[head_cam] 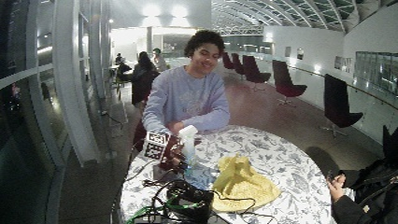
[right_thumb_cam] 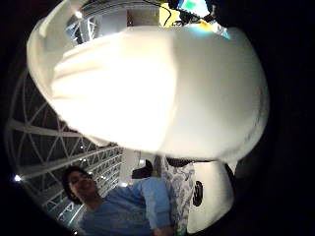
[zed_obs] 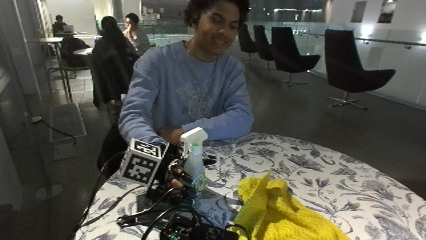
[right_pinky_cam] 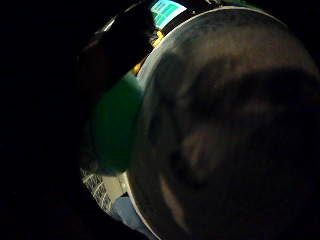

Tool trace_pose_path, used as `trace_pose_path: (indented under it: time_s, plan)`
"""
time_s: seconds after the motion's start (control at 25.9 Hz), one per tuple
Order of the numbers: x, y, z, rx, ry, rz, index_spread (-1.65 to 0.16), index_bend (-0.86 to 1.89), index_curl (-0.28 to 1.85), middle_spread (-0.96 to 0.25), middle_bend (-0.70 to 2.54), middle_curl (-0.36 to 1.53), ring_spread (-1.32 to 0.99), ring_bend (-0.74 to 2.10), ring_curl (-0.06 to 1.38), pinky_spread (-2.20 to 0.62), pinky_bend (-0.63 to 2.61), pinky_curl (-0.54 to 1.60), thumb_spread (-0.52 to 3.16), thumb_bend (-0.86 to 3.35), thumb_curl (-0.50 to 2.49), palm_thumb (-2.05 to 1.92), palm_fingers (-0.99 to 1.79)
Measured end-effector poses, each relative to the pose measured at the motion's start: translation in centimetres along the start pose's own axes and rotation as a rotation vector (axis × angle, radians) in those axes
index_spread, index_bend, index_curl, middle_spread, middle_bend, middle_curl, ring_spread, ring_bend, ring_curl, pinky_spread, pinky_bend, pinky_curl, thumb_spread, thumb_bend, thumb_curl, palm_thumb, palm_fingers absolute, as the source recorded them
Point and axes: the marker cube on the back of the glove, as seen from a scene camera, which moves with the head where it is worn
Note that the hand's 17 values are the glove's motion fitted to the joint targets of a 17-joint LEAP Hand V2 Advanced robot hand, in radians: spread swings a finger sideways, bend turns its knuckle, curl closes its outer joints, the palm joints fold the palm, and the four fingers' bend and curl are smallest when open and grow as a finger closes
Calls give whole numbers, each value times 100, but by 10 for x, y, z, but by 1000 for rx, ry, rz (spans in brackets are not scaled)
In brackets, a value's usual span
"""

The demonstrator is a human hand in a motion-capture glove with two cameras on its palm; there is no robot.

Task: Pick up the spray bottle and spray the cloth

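Currently, the right hand (zed_obs: 174, 172) has its fingers wrapped round the spray bottle (zed_obs: 194, 157), upright just above the bench (zed_obs: 319, 170) beside the yellow cloth (zed_obs: 279, 212): best aim the nozzle toward the cloth before squeezing the trigger.

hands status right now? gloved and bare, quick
Right hand: grips the white-headed translucent plastic spray bottle, upright beside the yellow knitted cloth.
Bare left hand: rests behind the bottle; fingers cannot be told.

outside views: across table (zed_obs: 346, 185), facing person | palm views: right against spray bottle (zed_obs: 194, 160)
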Motion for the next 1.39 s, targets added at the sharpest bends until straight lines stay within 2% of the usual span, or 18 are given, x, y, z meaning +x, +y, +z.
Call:
trace_pose_path:
  time_s: [0.19,0.39,0.5,0.66,0.85,1.16,1.39]
  plan:
    - [-1,-7,3,19,13,-21,-30,9,22,-5,42,40,1,55,34,25,21,29,87,5,41,90,68]
    - [-12,-14,3,-6,-48,-108,-29,4,20,-7,40,41,-1,63,39,26,27,32,82,9,48,102,75]
    - [-29,-12,6,-95,-129,-167,-29,4,19,-7,39,42,-2,64,39,24,35,34,75,7,51,104,79]
    - [-59,-7,17,-310,-193,-196,-28,8,19,-8,34,41,-2,67,40,20,41,36,72,2,53,100,90]
    - [-89,-6,38,-517,-213,-101,-27,7,18,-7,33,43,-2,69,41,17,43,37,74,-2,55,95,95]
    - [-93,-21,52,-625,-172,106,-24,6,18,-5,34,44,0,69,41,15,44,38,77,-2,58,93,99]
    - [-96,-18,56,-699,-158,173,-22,6,17,-4,33,45,0,68,41,14,45,38,80,-2,59,92,101]
